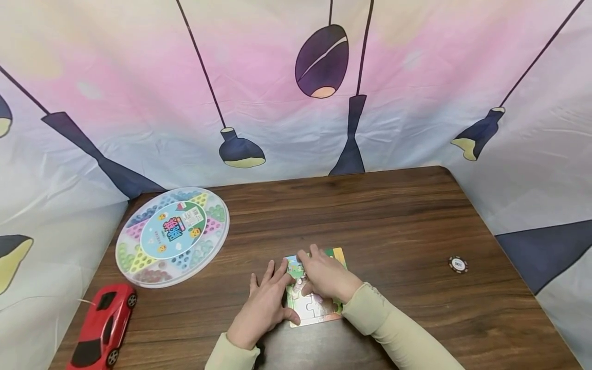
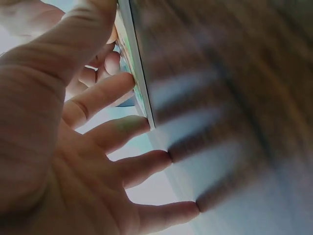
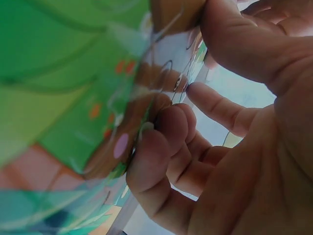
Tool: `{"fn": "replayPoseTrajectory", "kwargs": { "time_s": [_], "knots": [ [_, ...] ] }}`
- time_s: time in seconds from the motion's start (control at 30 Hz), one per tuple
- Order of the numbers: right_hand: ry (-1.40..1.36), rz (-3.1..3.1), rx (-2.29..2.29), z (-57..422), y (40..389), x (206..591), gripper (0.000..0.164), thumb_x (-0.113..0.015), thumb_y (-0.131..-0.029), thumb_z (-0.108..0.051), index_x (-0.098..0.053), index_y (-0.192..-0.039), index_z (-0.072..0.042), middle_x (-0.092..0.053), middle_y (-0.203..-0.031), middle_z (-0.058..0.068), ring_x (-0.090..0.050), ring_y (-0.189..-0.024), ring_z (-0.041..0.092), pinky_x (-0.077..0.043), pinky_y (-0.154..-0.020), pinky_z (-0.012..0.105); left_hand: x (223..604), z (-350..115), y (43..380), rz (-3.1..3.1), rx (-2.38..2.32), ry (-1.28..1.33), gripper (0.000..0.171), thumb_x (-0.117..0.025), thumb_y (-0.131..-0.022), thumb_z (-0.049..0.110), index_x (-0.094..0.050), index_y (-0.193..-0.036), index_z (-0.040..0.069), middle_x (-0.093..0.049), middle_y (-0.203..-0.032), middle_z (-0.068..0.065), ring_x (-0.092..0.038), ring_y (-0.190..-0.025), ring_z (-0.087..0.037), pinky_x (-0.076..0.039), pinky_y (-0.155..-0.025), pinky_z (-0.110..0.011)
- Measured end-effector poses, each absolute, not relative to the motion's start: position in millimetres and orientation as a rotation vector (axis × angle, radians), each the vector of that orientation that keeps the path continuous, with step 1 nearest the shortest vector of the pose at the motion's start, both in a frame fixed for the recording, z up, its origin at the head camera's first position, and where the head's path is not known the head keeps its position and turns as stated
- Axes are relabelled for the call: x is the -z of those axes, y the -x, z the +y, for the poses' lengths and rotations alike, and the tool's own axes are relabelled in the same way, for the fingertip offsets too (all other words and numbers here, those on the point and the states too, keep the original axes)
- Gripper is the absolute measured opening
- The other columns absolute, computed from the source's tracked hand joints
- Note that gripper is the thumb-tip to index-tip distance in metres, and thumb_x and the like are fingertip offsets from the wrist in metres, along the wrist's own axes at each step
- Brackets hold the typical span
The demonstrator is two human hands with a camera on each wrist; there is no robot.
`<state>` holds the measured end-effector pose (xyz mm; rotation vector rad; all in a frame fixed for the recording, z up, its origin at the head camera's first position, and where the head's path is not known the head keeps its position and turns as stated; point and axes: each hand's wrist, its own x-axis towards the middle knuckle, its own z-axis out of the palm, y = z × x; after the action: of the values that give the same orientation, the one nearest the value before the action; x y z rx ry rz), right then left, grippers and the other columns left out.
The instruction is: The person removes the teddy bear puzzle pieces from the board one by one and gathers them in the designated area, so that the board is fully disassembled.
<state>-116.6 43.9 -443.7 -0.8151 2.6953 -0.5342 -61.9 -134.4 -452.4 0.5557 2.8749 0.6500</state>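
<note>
A flat jigsaw puzzle point(image 1: 319, 308) with a colourful cartoon picture and a green and yellow border lies on the table. My left hand point(image 1: 262, 308) rests along its left side. The thumb and index finger touch the puzzle, and the other fingers spread onto the tabletop, as the left wrist view shows. Over the puzzle's upper part, my right hand point(image 1: 329, 275) presses bent fingertips against the surface, with its thumb apart from the fingers. The right wrist view shows these fingertips point(image 3: 146, 156) close up on the glossy picture. Part of the puzzle is hidden beneath this hand.
A round Chinese checkers box point(image 1: 173, 231) with coloured marbles sits at the table's back left. In front of it stands a red toy car point(image 1: 102, 326) with a thin wire. A black-and-white chip point(image 1: 458, 264) lies at the right. Patterned cloth point(image 1: 287, 128) hangs behind the table.
</note>
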Motion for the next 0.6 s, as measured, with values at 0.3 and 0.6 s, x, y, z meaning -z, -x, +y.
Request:
{"fn": "replayPoseTrajectory", "kwargs": {
  "time_s": [0.3,0.6],
  "knots": [
    [0.787,2.658,0.570,42.3,119.2,443.4,0.063,-0.083,-0.074,-0.032,-0.049,-0.121,-0.010,-0.044,-0.103,0.010,-0.052,-0.079,0.017,-0.046,-0.060,0.027,453.6,-135.5,59.4,2.909,-0.674,-0.541,0.072,-0.087,-0.048,0.043,-0.067,-0.109,0.010,-0.034,-0.148,-0.029,-0.030,-0.135,-0.051,-0.022,-0.091,-0.081],
    [0.772,2.639,0.597,42.1,121.4,442.0,0.066,-0.084,-0.071,-0.031,-0.047,-0.122,-0.010,-0.040,-0.103,0.010,-0.049,-0.075,0.017,-0.044,-0.056,0.025,452.6,-135.8,60.0,2.915,-0.663,-0.567,0.071,-0.087,-0.049,0.045,-0.068,-0.107,0.010,-0.041,-0.144,-0.027,-0.031,-0.136,-0.050,-0.023,-0.090,-0.082]
  ]
}}
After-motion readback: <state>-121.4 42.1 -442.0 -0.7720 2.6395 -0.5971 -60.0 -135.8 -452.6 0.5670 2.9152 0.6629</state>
